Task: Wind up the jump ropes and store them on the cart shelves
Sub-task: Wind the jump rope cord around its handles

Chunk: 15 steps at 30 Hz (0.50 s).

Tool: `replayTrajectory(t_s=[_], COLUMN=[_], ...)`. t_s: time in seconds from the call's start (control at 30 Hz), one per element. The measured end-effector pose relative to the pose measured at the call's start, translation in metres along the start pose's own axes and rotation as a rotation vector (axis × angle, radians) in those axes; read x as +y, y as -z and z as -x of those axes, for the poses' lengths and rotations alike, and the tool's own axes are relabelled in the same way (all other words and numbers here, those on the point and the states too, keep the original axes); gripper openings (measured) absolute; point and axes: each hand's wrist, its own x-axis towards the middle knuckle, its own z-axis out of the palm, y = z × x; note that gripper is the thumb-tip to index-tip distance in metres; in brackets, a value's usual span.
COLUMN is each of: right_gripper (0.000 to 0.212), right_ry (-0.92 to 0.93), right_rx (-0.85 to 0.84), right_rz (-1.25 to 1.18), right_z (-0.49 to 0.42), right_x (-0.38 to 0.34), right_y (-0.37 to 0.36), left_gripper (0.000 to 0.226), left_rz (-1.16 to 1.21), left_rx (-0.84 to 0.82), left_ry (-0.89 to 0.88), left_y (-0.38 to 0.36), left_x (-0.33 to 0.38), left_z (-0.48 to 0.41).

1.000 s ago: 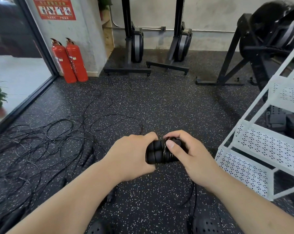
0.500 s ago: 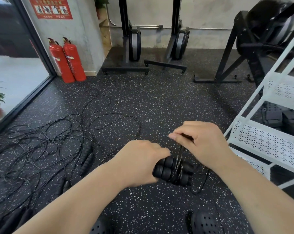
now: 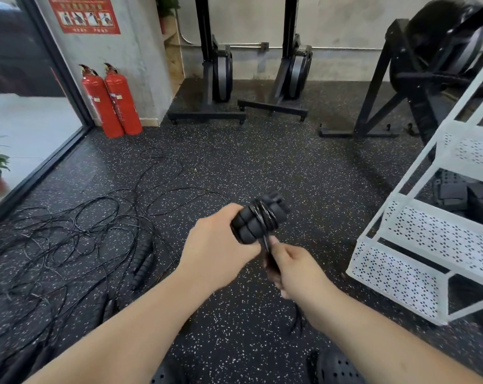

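Note:
My left hand (image 3: 218,245) grips a pair of black foam jump rope handles (image 3: 258,220) held side by side, with thin black cord wound several turns round their middle. Just below them my right hand (image 3: 293,266) pinches the loose end of that cord, pulling it down from the bundle. More black jump ropes (image 3: 68,239) lie tangled on the speckled floor to my left, with loose handles (image 3: 144,261) among them. The white perforated cart (image 3: 417,239) stands at the right, its lower shelves close to my right hand.
Two red fire extinguishers (image 3: 111,101) stand by the wall at the back left beside a glass door. Upright rowing machines (image 3: 221,70) and a black exercise machine (image 3: 429,67) line the back. Dark items lie under the cart. My black shoes (image 3: 337,367) show at the bottom.
My right hand has come from above the handles to below them, carrying the cord round the bundle. My left hand has raised and tilted the handles.

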Motion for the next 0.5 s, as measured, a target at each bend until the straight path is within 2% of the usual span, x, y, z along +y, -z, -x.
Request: replayTrajectory(t_s=[0.13,0.2,0.27,0.37,0.5], right_gripper=[0.041,0.033,0.032,0.040,0.032], right_ry=[0.254,0.371,0.448,0.637,0.773], right_rx=[-0.070,-0.022,0.063,0.147,0.181], right_rz=[0.607,0.888,1.049,1.156,1.035], right_z=[0.021,0.033,0.041,0.041,0.029], right_x=[-0.002,-0.009,-0.020,-0.034,-0.040], right_y=[-0.008,-0.005,0.003,0.023,0.054], left_gripper=[0.031,0.031,0.031,0.030,0.040], left_rz=[-0.210,-0.329,-0.431,-0.517,-0.588], left_rx=[0.019,-0.002,-0.020,-0.055,-0.153], left_ry=[0.171,0.183,0.148,0.044,-0.180], left_y=[0.007,0.011,0.010,0.004,-0.009], left_x=[-0.024,-0.033,-0.038,-0.037,-0.021], left_z=[-0.020,-0.025,-0.025,-0.019,-0.005])
